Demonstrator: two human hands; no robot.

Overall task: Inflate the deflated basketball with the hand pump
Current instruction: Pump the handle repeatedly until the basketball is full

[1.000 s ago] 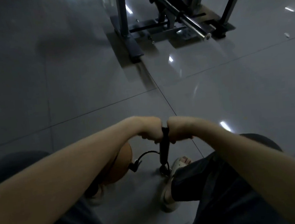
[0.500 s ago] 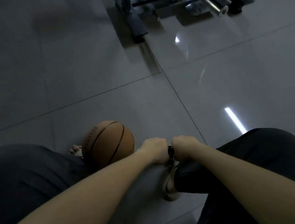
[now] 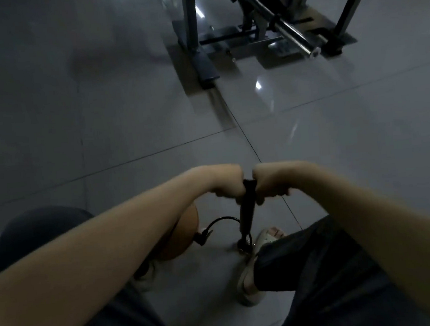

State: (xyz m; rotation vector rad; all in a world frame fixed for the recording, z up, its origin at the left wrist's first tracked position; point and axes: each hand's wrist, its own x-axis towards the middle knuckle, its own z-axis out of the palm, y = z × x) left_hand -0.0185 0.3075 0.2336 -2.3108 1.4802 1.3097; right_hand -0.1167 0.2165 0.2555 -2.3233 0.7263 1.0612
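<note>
Handle up, ready to drive air in

Left hand [image 3: 227, 183] and right hand [image 3: 269, 184] fist the hand pump [image 3: 246, 212] handle; hose feeds the basketball [image 3: 183, 239] at eight o'clock.

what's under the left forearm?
The basketball, mostly covered by the left forearm; only its right edge shows, where the pump hose plugs in. A shoe shows below it. The ball's left side is hidden.

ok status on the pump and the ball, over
Left hand and right hand shut on pump handle. Hose runs to basketball on the floor. Nothing blocking.
</note>
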